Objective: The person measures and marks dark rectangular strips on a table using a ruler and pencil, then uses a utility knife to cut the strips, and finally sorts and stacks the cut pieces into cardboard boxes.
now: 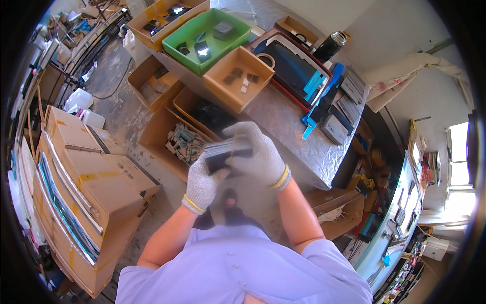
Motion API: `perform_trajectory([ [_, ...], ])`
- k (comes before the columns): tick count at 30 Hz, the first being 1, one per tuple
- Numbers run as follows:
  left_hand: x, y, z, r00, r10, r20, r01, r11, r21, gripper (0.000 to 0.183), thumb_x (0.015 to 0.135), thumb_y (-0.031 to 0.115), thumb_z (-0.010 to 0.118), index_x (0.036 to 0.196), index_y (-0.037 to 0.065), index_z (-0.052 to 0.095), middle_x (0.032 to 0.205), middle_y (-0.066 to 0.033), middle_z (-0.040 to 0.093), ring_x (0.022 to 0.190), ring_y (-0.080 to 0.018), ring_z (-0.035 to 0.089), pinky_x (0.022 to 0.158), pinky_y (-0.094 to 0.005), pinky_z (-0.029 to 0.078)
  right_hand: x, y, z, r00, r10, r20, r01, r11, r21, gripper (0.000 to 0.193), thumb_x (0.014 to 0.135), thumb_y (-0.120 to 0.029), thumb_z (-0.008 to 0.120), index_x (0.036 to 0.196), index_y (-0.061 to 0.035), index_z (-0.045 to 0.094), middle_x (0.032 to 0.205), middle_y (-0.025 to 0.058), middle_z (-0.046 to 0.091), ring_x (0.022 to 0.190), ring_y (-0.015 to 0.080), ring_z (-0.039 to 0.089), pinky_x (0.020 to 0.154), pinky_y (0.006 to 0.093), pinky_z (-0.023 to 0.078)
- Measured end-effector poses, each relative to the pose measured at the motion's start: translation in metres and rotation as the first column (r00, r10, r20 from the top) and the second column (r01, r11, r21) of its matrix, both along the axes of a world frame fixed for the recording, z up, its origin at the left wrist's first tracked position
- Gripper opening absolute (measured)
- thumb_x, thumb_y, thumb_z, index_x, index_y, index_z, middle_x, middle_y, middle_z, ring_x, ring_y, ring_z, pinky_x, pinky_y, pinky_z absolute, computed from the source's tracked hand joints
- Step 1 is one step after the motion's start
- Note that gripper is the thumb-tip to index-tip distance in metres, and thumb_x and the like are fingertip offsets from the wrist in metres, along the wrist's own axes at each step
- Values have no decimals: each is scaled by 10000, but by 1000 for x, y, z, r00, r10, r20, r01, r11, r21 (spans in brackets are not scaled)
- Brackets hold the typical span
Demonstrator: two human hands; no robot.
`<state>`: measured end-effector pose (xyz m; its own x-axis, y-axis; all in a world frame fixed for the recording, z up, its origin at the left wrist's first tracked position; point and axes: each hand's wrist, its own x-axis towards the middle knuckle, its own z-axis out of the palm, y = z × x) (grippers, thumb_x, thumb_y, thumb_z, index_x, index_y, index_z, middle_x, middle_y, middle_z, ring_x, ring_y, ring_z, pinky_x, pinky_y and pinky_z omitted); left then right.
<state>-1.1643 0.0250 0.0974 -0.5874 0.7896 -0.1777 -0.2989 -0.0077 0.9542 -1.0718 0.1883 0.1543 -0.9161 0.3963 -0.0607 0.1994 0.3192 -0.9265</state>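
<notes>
Both my hands wear grey knit gloves with yellow cuffs and meet in front of my chest. A dark flat rectangular part sits between them. My left hand grips it from below. My right hand wraps over its top and right side. The part is blurred, so its details are unclear. The hands hover above the near edge of a grey worktable and an open cardboard box of small grey parts on the floor.
On the table stand a green tray, cardboard trays, a red-rimmed dark tray, blue tools and a black flask. Stacked cardboard cartons stand at my left. More open boxes lie on the floor.
</notes>
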Motion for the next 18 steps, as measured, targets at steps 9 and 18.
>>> perform_trajectory([
  [9,-21,6,32,913,277,300,-347,914,212,371,904,28,640,1265,-7,561,1062,-101,665,872,-169,646,750,-295,537,2,-28,-76,987,-42,-153,-70,752,-656,319,1052,-361,443,1163,-66,497,1177,123,637,1114,179,561,984,358,453],
  [18,-18,-22,22,959,282,8,-282,958,54,388,847,-55,647,1229,-28,584,1082,-105,677,911,-166,653,806,-297,543,-24,-33,38,796,205,-569,-149,978,144,260,877,-250,610,1005,-32,551,1090,183,692,899,338,601,852,444,469],
])
